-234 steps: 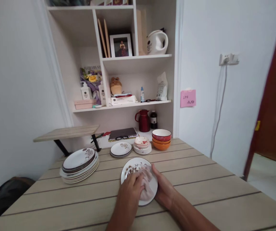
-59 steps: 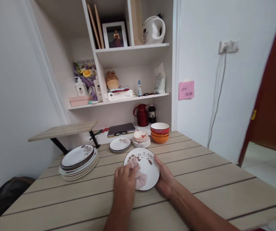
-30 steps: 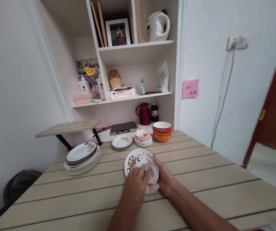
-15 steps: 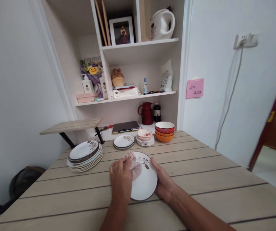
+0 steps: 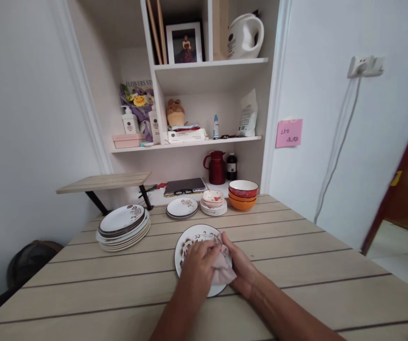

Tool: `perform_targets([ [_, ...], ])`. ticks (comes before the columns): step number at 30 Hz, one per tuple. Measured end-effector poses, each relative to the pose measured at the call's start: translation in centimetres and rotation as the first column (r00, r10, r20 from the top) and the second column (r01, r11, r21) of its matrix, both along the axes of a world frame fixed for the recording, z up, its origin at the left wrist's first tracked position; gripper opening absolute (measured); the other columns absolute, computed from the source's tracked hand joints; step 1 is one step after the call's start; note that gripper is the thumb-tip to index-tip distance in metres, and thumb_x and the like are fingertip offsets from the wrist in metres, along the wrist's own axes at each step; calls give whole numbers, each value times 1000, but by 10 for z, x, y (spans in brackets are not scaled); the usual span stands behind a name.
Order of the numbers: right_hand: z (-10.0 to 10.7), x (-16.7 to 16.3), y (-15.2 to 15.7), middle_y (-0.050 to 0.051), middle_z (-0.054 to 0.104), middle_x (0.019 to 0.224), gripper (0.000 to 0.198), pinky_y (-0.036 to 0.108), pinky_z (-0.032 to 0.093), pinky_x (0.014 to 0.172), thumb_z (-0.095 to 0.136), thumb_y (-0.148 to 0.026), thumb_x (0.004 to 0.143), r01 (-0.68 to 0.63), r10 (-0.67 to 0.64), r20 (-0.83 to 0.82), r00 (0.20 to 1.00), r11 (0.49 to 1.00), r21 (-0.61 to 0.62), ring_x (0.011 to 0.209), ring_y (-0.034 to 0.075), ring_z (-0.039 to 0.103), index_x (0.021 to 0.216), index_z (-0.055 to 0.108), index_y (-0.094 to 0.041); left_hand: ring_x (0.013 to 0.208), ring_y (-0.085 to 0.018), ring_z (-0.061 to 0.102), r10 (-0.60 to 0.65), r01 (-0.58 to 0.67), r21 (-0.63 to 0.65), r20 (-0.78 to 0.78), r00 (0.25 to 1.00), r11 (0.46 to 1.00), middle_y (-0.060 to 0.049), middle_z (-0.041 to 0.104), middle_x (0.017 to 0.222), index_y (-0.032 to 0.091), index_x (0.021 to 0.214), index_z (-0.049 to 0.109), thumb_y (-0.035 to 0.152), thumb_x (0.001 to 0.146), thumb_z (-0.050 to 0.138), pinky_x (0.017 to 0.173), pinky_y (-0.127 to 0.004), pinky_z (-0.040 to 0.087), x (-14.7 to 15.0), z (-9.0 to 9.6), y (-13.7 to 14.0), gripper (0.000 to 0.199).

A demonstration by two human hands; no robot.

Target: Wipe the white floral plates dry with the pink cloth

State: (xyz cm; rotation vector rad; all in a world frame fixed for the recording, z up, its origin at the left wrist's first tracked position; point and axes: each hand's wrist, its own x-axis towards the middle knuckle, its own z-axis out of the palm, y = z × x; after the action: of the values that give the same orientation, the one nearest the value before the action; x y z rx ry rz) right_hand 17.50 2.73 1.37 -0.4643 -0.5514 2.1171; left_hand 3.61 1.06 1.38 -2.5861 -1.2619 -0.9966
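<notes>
A white plate (image 5: 185, 237) with a dark rim and a brown floral pattern is held over the wooden table in front of me. My right hand (image 5: 242, 267) grips its right edge, thumb on top and the fingers hidden beneath. In my left hand (image 5: 199, 267) is a crumpled pale pink cloth (image 5: 223, 270), pressed on the right part of the plate close to my right thumb. The hand and cloth cover much of the plate's middle.
On the table (image 5: 289, 255) stand a tall plate stack (image 5: 123, 229) at left, two or so floral plates (image 5: 182, 207), small dishes (image 5: 213, 203) and stacked bowls (image 5: 242, 194) at the back. A small raised wooden shelf (image 5: 104, 181) stands behind the left stack.
My left hand has moved the cloth from the plate's upper left across to its right side. More pattern shows on the left. My right hand keeps its grip on the edge.
</notes>
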Motion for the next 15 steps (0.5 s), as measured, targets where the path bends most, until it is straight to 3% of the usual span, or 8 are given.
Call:
perform_targets([
  [3,-1,4,5,18,72,104,61,40,42,101,43,-58,88,-24,23,-39,999,999,-42,106,26,65,107,64,-5,108,-22,53,-92,91,-63,-20,996,994,-5,63,116,26,118,62,0,71,47,96,-42,40,3,1,-1,56],
  [6,-2,9,12,17,72,106,60,41,42,101,40,-55,91,42,-45,-66,997,998,-45,106,26,65,117,60,-5,104,-21,54,-92,85,-140,-39,995,987,-2,65,113,28,108,66,-1,73,48,95,-40,39,-3,4,-1,49],
  [10,1,19,19,15,71,112,61,42,42,101,42,-55,90,159,-163,-63,985,985,-63,107,26,64,128,54,-9,105,-20,53,18,-33,-183,-81,997,983,-1,65,113,29,101,68,0,75,51,97,-41,35,-19,10,0,42],
  [15,3,28,22,11,72,112,58,44,42,101,49,-55,87,274,-274,16,962,959,-67,105,26,65,131,53,-17,105,-21,52,257,-274,-133,-132,958,953,-2,64,113,28,104,67,4,81,49,96,-41,34,-31,14,1,38],
])
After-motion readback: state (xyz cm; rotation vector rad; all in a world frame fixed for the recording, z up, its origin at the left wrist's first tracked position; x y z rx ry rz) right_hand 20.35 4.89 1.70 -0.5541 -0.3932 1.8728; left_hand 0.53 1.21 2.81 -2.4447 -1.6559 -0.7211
